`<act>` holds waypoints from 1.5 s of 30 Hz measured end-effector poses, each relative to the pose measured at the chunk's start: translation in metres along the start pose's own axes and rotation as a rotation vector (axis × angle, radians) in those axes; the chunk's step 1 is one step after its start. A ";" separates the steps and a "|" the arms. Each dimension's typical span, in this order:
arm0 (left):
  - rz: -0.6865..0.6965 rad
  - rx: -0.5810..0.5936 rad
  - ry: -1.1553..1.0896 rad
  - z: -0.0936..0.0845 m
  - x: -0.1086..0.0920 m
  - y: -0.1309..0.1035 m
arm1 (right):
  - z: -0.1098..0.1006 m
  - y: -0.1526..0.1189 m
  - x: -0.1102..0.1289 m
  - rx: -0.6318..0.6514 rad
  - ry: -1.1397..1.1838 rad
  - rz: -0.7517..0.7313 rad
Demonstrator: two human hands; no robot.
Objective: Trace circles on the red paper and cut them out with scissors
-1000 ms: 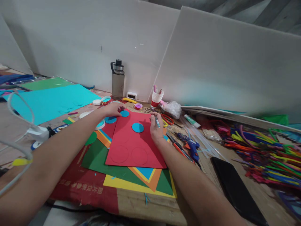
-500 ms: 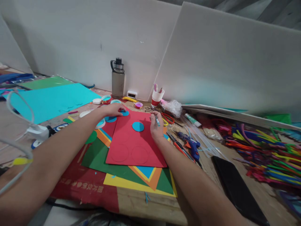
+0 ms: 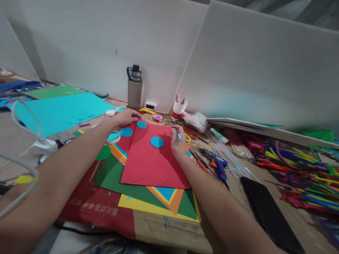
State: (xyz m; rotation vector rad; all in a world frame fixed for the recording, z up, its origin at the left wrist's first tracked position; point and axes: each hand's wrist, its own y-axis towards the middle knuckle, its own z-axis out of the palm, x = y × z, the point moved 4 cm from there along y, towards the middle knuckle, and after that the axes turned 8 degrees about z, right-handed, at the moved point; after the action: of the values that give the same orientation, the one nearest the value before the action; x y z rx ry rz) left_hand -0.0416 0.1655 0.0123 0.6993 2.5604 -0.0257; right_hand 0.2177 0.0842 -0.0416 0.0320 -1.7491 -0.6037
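The left hand [image 3: 129,115] curls loosely beside a blue disc [image 3: 141,124]; whether it grips anything cannot be determined. Centrally, the red sheet [image 3: 140,158] lies above a green sheet [image 3: 111,174], presumably for backing. Over its right edge, the right hand [image 3: 178,141] holds a pen [image 3: 180,138], fingers curled apparently for control.

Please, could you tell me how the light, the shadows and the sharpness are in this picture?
In the head view, light is soft and rather dim, with a faint shadow on the red sheet beside the right hand; also in the head view, the right side looks stretched, as at the long black object, and the coloured strips look smeared.
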 end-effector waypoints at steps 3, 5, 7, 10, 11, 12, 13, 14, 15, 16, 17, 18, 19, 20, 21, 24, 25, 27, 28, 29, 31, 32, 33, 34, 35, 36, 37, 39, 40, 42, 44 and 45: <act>0.010 -0.017 0.017 0.001 0.001 0.001 | 0.000 0.000 -0.001 -0.002 -0.007 0.001; 0.065 0.006 0.062 0.005 -0.002 0.001 | 0.000 -0.001 -0.002 -0.010 -0.026 0.001; 0.096 0.051 0.087 0.010 -0.004 0.002 | 0.000 -0.001 -0.002 -0.017 -0.037 -0.004; 0.085 0.104 0.089 0.015 -0.004 0.002 | 0.000 -0.001 -0.002 -0.016 -0.034 -0.004; 0.079 0.111 0.085 0.015 -0.004 0.002 | 0.001 -0.001 -0.002 -0.015 -0.034 -0.001; 0.077 0.118 0.080 0.015 -0.003 0.002 | 0.001 -0.001 -0.003 -0.017 -0.035 0.003; 0.075 0.122 0.076 0.015 -0.003 0.002 | 0.001 0.000 -0.004 -0.019 -0.036 0.006; 0.076 0.119 0.075 0.015 -0.003 0.002 | 0.001 0.000 -0.004 -0.022 -0.035 0.007; 0.082 0.102 0.079 0.014 -0.003 0.001 | 0.001 0.000 -0.004 -0.024 -0.034 0.007; 0.096 0.076 0.088 0.013 -0.005 0.001 | 0.001 0.000 -0.004 -0.025 -0.033 0.005; 0.116 0.051 0.098 0.012 -0.006 0.001 | 0.001 0.000 -0.004 -0.023 -0.031 0.003; 0.141 0.032 0.107 0.012 -0.008 0.001 | 0.001 0.000 -0.004 -0.020 -0.030 0.001; 0.167 0.029 0.117 0.013 -0.009 0.000 | 0.001 0.000 -0.004 -0.017 -0.029 -0.001; 0.189 0.042 0.125 0.015 -0.011 0.000 | 0.001 0.000 -0.003 -0.016 -0.027 -0.001; 0.200 0.065 0.131 0.017 -0.011 0.000 | 0.001 0.000 -0.003 -0.016 -0.024 0.002; 0.188 0.111 0.136 0.021 -0.009 0.001 | 0.001 0.000 -0.002 -0.013 -0.010 0.008; 0.183 0.112 0.129 0.021 -0.008 0.001 | 0.001 0.000 -0.002 -0.010 -0.010 0.009; 0.190 0.118 0.114 0.021 -0.007 0.002 | 0.001 0.000 -0.002 -0.007 -0.017 0.009; 0.198 0.127 0.107 0.022 -0.006 0.003 | 0.001 0.000 -0.001 -0.006 -0.022 0.009; 0.208 0.136 0.102 0.022 -0.005 0.004 | 0.001 0.000 0.000 -0.006 -0.026 0.008; 0.225 0.160 0.096 0.022 -0.005 0.004 | 0.000 -0.001 0.001 -0.004 -0.028 0.002; 0.229 0.172 0.093 0.022 -0.005 0.004 | 0.000 -0.001 0.001 -0.001 -0.027 -0.002; 0.230 0.183 0.091 0.022 -0.005 0.004 | 0.000 -0.001 0.001 0.001 -0.027 -0.004; 0.231 0.191 0.091 0.022 -0.006 0.003 | 0.000 -0.001 0.001 0.002 -0.027 -0.004; 0.230 0.200 0.091 0.021 -0.007 0.002 | 0.000 -0.001 0.001 0.001 -0.027 -0.001; 0.228 0.210 0.092 0.021 -0.008 0.002 | 0.001 -0.001 0.000 0.000 -0.028 0.002; 0.226 0.218 0.092 0.020 -0.010 0.001 | 0.001 -0.001 -0.001 -0.002 -0.029 0.005; 0.225 0.224 0.098 0.019 -0.011 0.000 | 0.001 0.000 -0.002 -0.007 -0.028 0.007; 0.225 0.222 0.102 0.019 -0.012 -0.001 | 0.001 0.000 -0.002 -0.009 -0.028 0.005; 0.223 0.212 0.105 0.019 -0.011 0.000 | 0.001 0.000 -0.002 -0.007 -0.027 0.001; 0.205 0.202 0.097 0.020 -0.009 0.001 | 0.001 0.000 -0.002 -0.004 -0.028 0.001; 0.191 0.196 0.088 0.020 -0.007 0.002 | 0.001 0.000 -0.002 -0.003 -0.028 0.002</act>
State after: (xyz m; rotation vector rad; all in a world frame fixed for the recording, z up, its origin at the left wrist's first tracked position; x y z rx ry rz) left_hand -0.0261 0.1608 -0.0019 1.0386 2.5857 -0.1892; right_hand 0.2172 0.0851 -0.0435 0.0196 -1.7754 -0.6085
